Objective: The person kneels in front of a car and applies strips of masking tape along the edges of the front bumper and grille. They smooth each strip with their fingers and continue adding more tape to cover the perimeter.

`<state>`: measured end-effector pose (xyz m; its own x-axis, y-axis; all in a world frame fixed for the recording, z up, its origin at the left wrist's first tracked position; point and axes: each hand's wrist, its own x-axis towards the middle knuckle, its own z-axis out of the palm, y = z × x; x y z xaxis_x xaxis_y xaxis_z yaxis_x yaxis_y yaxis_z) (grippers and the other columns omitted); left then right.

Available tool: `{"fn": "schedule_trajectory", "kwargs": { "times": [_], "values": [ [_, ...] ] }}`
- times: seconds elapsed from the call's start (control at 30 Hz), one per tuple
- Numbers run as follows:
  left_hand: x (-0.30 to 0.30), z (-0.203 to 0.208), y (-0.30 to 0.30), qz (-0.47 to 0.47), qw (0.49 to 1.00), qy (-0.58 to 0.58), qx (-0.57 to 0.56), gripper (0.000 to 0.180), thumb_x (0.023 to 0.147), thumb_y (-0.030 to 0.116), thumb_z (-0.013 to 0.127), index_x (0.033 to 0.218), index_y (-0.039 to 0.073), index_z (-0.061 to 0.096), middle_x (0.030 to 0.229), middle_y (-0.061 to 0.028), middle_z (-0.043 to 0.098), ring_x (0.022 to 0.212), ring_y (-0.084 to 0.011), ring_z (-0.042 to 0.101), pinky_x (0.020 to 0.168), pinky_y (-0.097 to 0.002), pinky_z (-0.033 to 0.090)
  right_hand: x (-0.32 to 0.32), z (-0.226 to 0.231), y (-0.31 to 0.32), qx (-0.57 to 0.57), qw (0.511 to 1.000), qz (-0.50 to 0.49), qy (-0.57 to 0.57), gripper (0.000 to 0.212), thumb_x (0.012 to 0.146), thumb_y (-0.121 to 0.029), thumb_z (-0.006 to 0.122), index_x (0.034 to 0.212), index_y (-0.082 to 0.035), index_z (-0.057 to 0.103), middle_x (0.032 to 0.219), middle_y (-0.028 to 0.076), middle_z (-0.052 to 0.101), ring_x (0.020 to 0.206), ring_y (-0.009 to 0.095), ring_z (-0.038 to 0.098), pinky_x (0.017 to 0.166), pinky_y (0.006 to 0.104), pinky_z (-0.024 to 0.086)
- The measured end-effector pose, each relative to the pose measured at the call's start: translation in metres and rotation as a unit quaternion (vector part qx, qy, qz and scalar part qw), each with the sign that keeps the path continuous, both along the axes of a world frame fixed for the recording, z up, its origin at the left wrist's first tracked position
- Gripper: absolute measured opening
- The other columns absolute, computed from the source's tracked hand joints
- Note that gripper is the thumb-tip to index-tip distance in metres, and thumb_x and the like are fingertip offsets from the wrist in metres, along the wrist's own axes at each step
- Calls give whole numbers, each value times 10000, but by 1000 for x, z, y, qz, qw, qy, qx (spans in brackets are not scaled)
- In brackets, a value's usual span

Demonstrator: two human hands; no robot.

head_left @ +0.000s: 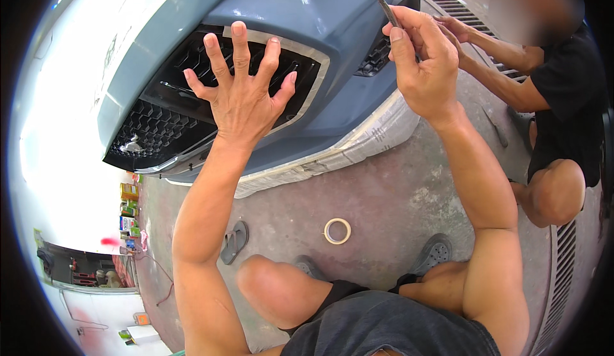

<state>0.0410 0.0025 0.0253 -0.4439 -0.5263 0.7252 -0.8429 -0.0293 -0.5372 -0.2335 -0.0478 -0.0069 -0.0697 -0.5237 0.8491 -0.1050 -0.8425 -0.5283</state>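
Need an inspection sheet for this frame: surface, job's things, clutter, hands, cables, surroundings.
Surface: bare grey concrete floor, stained; metal drain grating at right.
Job's things: blue-grey car bumper with black honeycomb grille; masking paper taped along its lower edge; slim metal utility knife.
Clutter: roll of beige masking tape on the floor; one grey sandal lying loose.
Hands: left hand spread flat on the grille; right hand pinching the knife, blade up.
Cables: thin cord trailing on the floor at lower left.
Surroundings: a second person crouching at right, hands at the bumper's corner; colourful boxes at left.
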Motion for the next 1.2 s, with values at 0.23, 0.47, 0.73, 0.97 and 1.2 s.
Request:
{"fn": "schedule_trajectory", "kwargs": {
  "times": [0.23, 0.47, 0.73, 0.97, 1.2],
  "values": [
    [5, -8, 2, 5, 1000, -26, 15, 624, 884, 611, 606, 1453, 375, 504, 1702, -76, 211, 1563, -413, 89, 1127, -700, -91, -6, 0, -2, 0, 1000, 5, -6, 256, 1005, -14, 597, 1257, 13, 627, 952, 46, 696, 707, 36, 572, 620, 178, 487],
    [7, -10, 1, 60, 997, -50, 28, 737, 911, 634, 560, 1580, 406, 346, 1714, -43, 168, 1571, -391, 67, 1133, -703, -128, -8, 2, -2, -3, 1000, -1, -5, 261, 1005, -15, 598, 1263, 14, 624, 959, 45, 698, 725, 37, 581, 633, 182, 496],
    [3, -11, 6, 40, 994, -81, 63, 781, 940, 656, 513, 1612, 318, 305, 1720, -51, 132, 1580, -361, 12, 1122, -704, -163, -8, 7, 1, -6, 998, 10, -60, 196, 947, 1, 635, 1139, -9, 671, 834, 45, 681, 657, 92, 612, 587, 236, 501],
    [-21, -40, 8, 60, 980, -107, 160, 921, 918, 686, 516, 1639, 196, 218, 1720, 1, 135, 1592, -262, 35, 1116, -728, -166, -15, 7, -1, -13, 999, 2, -34, 231, 978, -5, 613, 1207, 6, 641, 899, 37, 691, 679, 55, 588, 604, 201, 489],
    [-39, -57, 6, 81, 970, -115, 201, 876, 924, 656, 529, 1617, 175, 289, 1701, -59, 206, 1586, -261, 98, 1126, -743, -131, -4, 6, 1, -5, 994, 30, -101, 171, 946, -9, 645, 1113, -2, 678, 793, 31, 657, 631, 72, 576, 560, 233, 462]
  ]
}}
